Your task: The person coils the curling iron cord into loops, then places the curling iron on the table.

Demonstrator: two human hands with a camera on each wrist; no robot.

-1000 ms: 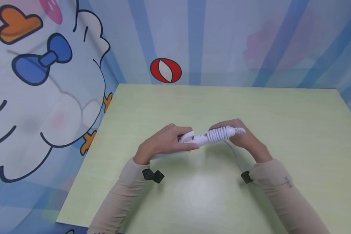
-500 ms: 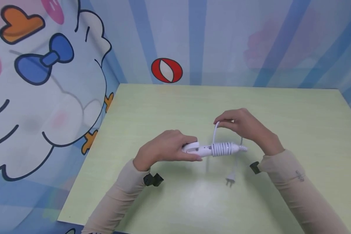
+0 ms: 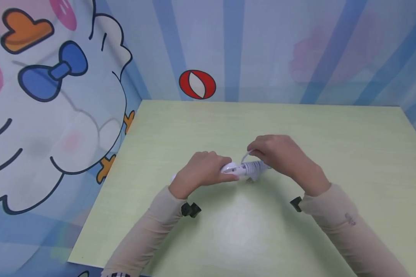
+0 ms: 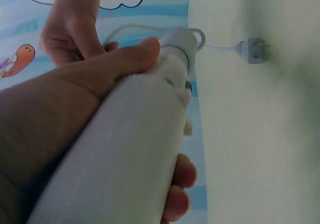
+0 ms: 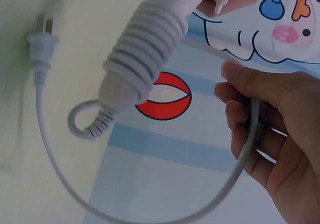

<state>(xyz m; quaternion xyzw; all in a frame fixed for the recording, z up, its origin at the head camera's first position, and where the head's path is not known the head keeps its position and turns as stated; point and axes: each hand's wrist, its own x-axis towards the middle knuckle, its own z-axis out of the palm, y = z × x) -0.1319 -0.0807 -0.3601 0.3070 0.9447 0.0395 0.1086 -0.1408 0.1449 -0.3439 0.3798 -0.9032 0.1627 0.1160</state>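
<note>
My left hand (image 3: 204,169) grips a white curling iron (image 4: 120,134), its fingers and thumb wrapped round the body. The iron is held above the table, pointing its handle end to the right. Several turns of white power cord (image 5: 145,41) are wound round that handle end. With thumb and fingers, my right hand (image 3: 280,154) pinches a loose length of the cord just behind the coils. From there the cord loops down in the right wrist view to a two-pin plug (image 5: 42,46), which hangs free. Part of the iron is hidden behind my left hand in the head view.
A pale green table (image 3: 194,127) spreads under both hands. Behind it stands a blue striped wall (image 3: 263,50) with a printed red and white ball (image 3: 197,84). A large cartoon bird (image 3: 72,134) is printed on the left wall.
My right hand has gone from behind the handle out to the back right, then in toward the coils with the cord. The plug swung into view and has risen close to the iron.
</note>
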